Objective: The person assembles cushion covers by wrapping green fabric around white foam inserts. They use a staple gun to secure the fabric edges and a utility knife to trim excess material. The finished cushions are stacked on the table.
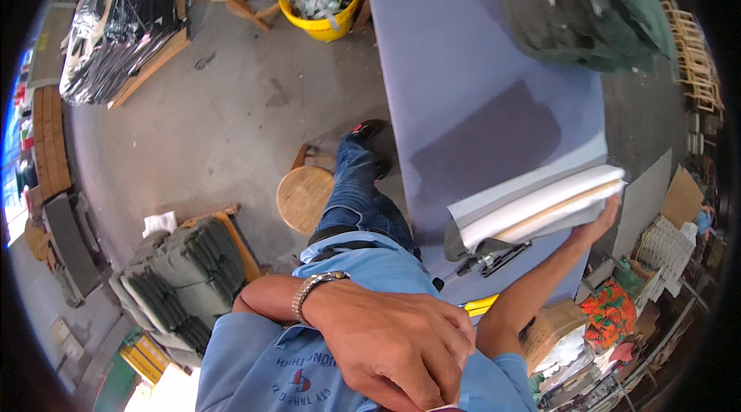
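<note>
My left hand (397, 346), with a metal-band watch (312, 292) on its wrist, is raised in front of my chest, close to the camera. Its fingers are curled, and what they hold, if anything, is hidden below. On the right, my right hand (598, 225) grips the right end of a white layered pad (540, 211) with a tan strip along it; some fingertips are out of sight. The pad is over the blue-grey table (463, 80), and dark green fabric shows at its left end. Beside it lies a dark metal tool (494, 261) of unclear kind.
A dark green fabric pile (590, 10) covers the table's far right. Left of the table stand a round wooden stool (305, 200) and a yellow bucket (320, 26) of scraps. Stacked green cushions (189, 273) are at lower left, a cardboard box (552, 331) at lower right.
</note>
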Motion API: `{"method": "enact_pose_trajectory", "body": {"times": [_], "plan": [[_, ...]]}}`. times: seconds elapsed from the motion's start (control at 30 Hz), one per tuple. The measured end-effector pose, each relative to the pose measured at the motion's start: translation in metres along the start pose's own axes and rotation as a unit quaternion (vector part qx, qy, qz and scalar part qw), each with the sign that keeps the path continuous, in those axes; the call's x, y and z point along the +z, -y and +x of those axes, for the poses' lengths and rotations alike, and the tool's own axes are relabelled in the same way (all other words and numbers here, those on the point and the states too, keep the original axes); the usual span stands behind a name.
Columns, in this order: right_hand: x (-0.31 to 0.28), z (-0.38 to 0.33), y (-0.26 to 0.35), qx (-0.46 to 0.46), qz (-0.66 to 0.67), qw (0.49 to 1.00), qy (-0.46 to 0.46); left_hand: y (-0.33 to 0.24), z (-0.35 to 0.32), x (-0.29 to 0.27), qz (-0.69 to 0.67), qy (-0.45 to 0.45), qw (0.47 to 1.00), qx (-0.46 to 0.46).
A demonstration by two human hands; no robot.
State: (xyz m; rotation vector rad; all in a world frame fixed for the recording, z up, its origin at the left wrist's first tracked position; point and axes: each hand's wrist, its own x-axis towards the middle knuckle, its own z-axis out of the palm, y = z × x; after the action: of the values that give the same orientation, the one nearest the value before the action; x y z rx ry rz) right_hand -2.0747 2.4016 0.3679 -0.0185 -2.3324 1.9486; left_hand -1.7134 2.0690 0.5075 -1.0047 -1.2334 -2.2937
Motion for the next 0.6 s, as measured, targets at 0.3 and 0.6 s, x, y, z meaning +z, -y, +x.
{"method": "enact_pose_trajectory", "body": {"times": [0.3,0.6], "plan": [[0.009,-0.068,-0.075,-0.023,-0.216,0.960,0.177,0.013,0.042,0.018,-0.042,0.089,0.994,0.041],[0.078,-0.253,-0.072,-0.080,-0.272,0.930,0.232,0.021,0.057,0.031,-0.089,0.197,0.976,0.035]]}}
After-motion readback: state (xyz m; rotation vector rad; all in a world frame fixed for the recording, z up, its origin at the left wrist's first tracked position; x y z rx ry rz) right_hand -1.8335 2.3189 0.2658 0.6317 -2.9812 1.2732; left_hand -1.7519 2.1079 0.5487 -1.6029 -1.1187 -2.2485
